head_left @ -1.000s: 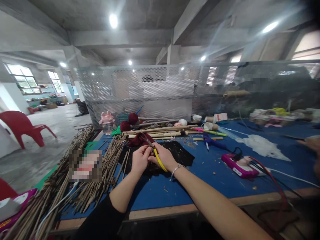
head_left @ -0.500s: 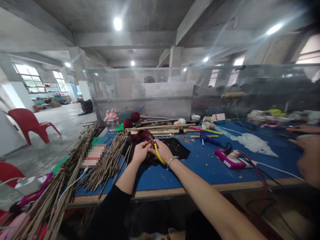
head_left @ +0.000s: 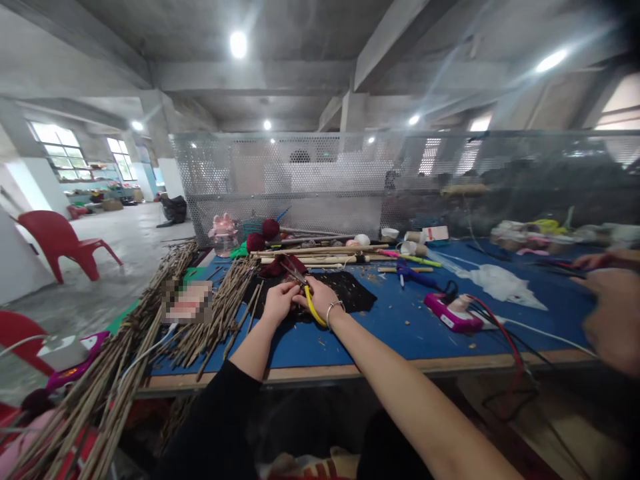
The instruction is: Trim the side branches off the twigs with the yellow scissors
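Note:
My right hand (head_left: 321,298) is closed around a pair of scissors (head_left: 313,311) with yellow handles; their metal blades point up and away to the left. Close beside it, my left hand (head_left: 279,301) has its fingers pinched together near the scissors, and whatever is between them is too small or hidden to make out. Both hands are over a black cloth (head_left: 356,291) sprinkled with small scraps. Just beyond the fingers lies a bunched dark red cloth (head_left: 274,267), near the blade tips.
Thin brown sticks (head_left: 220,313) lie in bundles on the left. At the back are dark red yarn balls (head_left: 271,229) and long pale rods (head_left: 330,259). A blue glue gun (head_left: 416,277), purple power strip (head_left: 453,315) and white plastic bag (head_left: 505,285) are rightward. Another person's hand (head_left: 613,313) is far right.
The view has shifted slightly. My hands stay together over the black cloth, with the scissors still in the right hand and their blades now showing more plainly.

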`<action>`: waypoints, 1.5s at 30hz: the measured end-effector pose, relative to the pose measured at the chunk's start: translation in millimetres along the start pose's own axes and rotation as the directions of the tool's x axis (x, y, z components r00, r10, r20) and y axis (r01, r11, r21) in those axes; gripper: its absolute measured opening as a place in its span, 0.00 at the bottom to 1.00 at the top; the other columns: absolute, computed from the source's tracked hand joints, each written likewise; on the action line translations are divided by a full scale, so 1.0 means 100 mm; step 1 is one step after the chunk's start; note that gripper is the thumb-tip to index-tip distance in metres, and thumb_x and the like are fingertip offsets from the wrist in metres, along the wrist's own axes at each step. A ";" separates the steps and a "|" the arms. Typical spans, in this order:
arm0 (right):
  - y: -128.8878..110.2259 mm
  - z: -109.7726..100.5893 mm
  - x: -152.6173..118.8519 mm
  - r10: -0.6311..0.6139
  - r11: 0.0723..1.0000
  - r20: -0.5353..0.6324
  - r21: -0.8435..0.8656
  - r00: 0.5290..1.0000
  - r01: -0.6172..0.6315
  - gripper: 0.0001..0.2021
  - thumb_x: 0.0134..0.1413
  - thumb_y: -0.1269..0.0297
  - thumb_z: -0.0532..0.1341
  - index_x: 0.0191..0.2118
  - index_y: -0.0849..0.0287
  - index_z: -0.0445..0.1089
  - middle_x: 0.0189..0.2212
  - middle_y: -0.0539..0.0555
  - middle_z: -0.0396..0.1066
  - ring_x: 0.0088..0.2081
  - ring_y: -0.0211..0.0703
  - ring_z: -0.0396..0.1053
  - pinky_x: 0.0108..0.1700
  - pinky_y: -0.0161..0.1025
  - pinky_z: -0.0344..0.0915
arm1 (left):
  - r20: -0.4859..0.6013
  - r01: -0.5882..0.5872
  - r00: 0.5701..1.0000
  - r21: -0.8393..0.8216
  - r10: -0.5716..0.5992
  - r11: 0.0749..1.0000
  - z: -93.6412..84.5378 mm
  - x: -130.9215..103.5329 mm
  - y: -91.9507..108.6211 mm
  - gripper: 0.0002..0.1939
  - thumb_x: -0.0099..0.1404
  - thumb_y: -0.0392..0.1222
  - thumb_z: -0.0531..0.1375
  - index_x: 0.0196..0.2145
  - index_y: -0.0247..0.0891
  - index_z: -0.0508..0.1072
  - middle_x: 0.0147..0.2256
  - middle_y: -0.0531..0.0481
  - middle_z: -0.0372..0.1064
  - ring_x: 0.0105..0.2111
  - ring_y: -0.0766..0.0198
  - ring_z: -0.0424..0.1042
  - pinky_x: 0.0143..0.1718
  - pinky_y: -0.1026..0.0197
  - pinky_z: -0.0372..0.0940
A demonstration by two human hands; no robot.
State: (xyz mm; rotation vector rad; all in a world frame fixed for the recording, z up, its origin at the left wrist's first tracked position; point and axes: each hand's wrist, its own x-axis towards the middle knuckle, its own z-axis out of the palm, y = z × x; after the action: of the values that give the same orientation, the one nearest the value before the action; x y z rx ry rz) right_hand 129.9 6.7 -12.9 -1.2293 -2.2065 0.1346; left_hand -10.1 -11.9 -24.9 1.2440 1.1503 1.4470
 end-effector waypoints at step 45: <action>0.03 0.03 -0.03 -0.068 0.995 -0.024 -0.077 0.997 0.066 0.31 0.45 0.46 0.60 0.51 0.60 0.56 0.41 0.59 0.62 0.44 0.49 0.60 0.44 0.43 0.57 | 0.054 0.036 0.998 -0.274 -0.022 0.961 0.10 -0.06 0.07 0.20 0.46 0.44 0.66 0.37 0.31 0.75 0.30 0.45 0.75 0.26 0.65 0.71 0.30 0.64 0.66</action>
State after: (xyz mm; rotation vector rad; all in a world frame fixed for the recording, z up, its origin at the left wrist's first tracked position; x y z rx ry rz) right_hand 131.4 6.4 -17.8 -1.1888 -2.2456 0.0067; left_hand -0.3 -18.6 -18.4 1.0586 0.8940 1.4871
